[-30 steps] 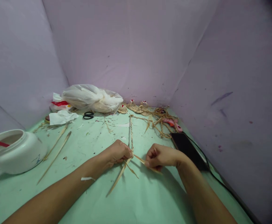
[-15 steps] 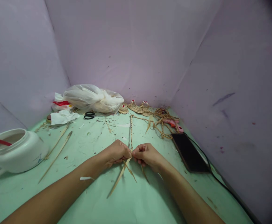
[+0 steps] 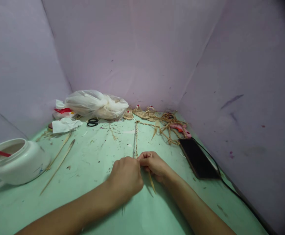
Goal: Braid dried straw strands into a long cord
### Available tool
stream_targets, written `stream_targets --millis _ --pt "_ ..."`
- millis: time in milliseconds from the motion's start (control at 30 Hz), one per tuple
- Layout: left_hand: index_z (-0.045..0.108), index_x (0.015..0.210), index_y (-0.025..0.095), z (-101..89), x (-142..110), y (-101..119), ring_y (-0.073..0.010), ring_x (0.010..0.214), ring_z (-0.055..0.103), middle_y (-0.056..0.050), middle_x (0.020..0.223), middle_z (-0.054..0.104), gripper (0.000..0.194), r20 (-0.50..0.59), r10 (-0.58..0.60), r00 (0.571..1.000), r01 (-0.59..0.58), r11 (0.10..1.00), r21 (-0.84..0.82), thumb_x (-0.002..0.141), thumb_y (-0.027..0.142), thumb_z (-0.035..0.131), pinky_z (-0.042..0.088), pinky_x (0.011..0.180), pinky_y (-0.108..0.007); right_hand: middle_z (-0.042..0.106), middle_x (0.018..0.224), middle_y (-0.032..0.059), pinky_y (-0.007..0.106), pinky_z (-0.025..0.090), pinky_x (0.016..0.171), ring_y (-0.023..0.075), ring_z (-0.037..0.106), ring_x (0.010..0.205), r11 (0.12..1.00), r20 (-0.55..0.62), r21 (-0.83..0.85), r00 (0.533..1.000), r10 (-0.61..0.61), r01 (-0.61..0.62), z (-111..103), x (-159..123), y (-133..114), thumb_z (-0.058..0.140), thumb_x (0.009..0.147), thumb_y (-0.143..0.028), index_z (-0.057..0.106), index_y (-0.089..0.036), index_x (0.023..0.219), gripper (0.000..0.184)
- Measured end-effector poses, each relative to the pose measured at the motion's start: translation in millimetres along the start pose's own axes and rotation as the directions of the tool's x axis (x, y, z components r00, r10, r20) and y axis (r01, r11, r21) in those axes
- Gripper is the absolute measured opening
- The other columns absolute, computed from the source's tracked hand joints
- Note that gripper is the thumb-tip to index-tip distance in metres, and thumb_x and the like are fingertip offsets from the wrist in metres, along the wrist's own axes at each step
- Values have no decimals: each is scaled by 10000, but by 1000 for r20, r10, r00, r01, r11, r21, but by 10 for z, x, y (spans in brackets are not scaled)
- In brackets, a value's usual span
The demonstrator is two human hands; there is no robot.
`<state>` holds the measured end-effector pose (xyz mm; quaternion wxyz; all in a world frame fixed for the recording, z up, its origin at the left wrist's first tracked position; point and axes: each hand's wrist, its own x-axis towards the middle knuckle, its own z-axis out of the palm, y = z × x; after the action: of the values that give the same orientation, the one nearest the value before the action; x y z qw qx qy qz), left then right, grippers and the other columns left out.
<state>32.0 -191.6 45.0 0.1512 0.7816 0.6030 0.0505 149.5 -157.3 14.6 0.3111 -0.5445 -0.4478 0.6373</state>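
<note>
A thin braided cord [image 3: 136, 138] of dried plant fibre stretches straight toward me along the table and ends at my hands. My right hand [image 3: 153, 164] pinches the near end of the braid, and a loose flat fibre strip [image 3: 152, 183] hangs below its fingers. Right beside it, my left hand [image 3: 127, 175] is closed with its back turned up. That hand's fingertips are hidden, as is most of the strand there; faint strand tips show under the wrist.
On the left stands a white pot [image 3: 20, 163] with a red handle in it, near long dried strips [image 3: 58, 165]. Behind are a plastic bag [image 3: 97, 104], black scissors [image 3: 93, 122] and woven pieces [image 3: 142, 112]. A tangled cord [image 3: 169, 130] and a phone [image 3: 198, 159] with a cable lie right.
My left hand has rolled over and come nearer, its back now covering the strips that showed below it. My right hand keeps its pinch at the braid's end. The view has shifted slightly.
</note>
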Motion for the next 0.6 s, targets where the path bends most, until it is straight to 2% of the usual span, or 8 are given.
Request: stream_targets --millis 133,200,267,333,400,500,567,600 --pt "647 790 135 28 -104 68 -197 669 572 -107 691 618 242 39 58 998 -60 997 53 655 173 450 388 618 -276 337 318 -81 193 96 348 21 218 318 999 29 39 999 20 -21 -7 -16 -6 515 511 -142 500 -137 504 17" --pt "646 723 130 -52 -51 10 -188 630 563 -88 638 606 209 80 67 995 -66 998 -22 663 223 468 378 572 -261 348 329 -79 190 104 353 18 225 325 998 71 54 997 15 -19 -28 -9 0 521 508 -141 501 -133 500 22" --pt "623 623 124 -166 57 -86 -157 545 534 -57 555 571 230 117 34 993 -11 981 -193 677 285 468 349 496 -237 355 334 -78 188 111 358 17 230 330 998 122 62 992 4 -12 -52 -1 3 526 514 -145 511 -126 501 27" --pt "613 657 119 -250 180 -185 -103 423 468 -16 509 538 217 148 -95 984 152 884 -441 678 266 455 308 420 -212 361 337 -76 187 115 362 16 231 333 998 165 67 986 -14 2 -69 1 0 535 526 -152 518 -123 502 42" --pt "609 725 111 -253 281 -259 -75 343 405 13 467 508 191 304 -155 940 321 705 -632 644 220 475 259 358 -197 399 359 -67 184 124 364 15 241 340 997 184 74 983 -26 12 -74 -3 -8 550 532 -158 518 -122 509 54" --pt "584 656 97 -128 354 -308 -70 339 412 2 455 513 131 513 -11 858 453 486 -748 595 184 508 263 334 -183 496 442 -39 176 150 369 22 301 363 997 181 79 983 -22 8 -73 -2 -11 570 524 -162 515 -127 554 71" --pt "559 583 100 -32 364 -306 -66 332 405 -5 443 511 95 528 23 849 463 448 -765 588 179 507 275 331 -182 530 490 -28 171 179 375 30 334 382 999 168 33 986 -22 16 -77 13 2 572 523 -159 517 -133 593 93" --pt "546 552 105 3 364 -300 -66 315 388 -1 417 494 92 519 -1 855 458 472 -753 587 178 502 266 323 -185 537 503 -25 170 205 384 36 355 395 1000 163 -8 986 -28 29 -80 24 12 569 523 -153 517 -137 606 99"
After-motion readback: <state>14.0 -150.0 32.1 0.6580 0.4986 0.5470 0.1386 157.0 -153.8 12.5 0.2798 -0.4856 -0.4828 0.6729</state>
